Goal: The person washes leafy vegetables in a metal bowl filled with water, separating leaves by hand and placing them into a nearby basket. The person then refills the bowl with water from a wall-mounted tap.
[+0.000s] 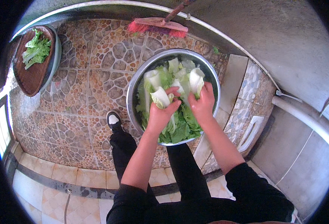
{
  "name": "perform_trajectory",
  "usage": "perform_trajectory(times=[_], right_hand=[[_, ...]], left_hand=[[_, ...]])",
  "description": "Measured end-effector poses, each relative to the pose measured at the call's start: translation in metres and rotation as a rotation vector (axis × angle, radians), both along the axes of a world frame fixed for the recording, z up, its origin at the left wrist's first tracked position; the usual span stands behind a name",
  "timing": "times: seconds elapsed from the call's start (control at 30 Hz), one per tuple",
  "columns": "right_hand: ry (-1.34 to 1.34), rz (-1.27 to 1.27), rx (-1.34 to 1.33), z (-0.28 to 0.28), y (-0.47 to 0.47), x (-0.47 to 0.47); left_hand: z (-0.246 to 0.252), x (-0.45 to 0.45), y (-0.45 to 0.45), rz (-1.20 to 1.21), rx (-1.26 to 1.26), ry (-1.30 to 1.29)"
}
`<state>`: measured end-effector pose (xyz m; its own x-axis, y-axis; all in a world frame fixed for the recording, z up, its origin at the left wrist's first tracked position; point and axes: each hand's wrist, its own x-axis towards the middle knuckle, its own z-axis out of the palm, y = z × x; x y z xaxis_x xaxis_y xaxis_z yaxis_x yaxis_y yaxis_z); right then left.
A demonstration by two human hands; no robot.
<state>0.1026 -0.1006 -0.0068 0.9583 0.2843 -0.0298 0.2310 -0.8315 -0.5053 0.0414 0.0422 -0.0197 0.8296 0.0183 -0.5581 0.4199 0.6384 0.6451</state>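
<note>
Before me stands a round metal basin [218,84] full of leafy greens [178,133] with pale, thick stems, apparently in water. My left hand [164,109] holds a cabbage-like leaf by its white stem [160,96], over the middle of the basin. Slightly to its right, my right hand [203,102] grips another leaf, whose broad white base [196,78] points away from me. Both hands are wet, and the lower ends of the held leaves merge with the pile, so I cannot tell where they finish.
A brown woven basket [31,77] with a few leaves [37,50] rests on a pale tub [58,53] at the far left. A broom with red bristles [161,25] leans by the wall. Right of the basin are a stone ledge [233,81] and a white-handled brush-like object [251,133].
</note>
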Motion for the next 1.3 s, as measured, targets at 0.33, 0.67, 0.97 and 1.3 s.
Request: perform_trajectory(times=[0.33, 0.67, 0.97, 1.3], right_hand=[[0.176, 0.255, 0.161, 0.044, 0.019, -0.028], [0.694, 0.097, 0.402, 0.014, 0.020, 0.044], [0.624, -0.048, 0.255, 0.012, 0.013, 0.033], [0.286, 0.231, -0.103, 0.041, 0.000, 0.029]], left_hand=[[0.005, 0.003, 0.001, 0.166, -0.007, 0.156], [-0.007, -0.004, 0.006, 0.178, -0.061, 0.148], [-0.014, -0.006, -0.001, 0.144, -0.139, 0.190], [-0.015, -0.004, 0.002, 0.049, 0.046, 0.140]])
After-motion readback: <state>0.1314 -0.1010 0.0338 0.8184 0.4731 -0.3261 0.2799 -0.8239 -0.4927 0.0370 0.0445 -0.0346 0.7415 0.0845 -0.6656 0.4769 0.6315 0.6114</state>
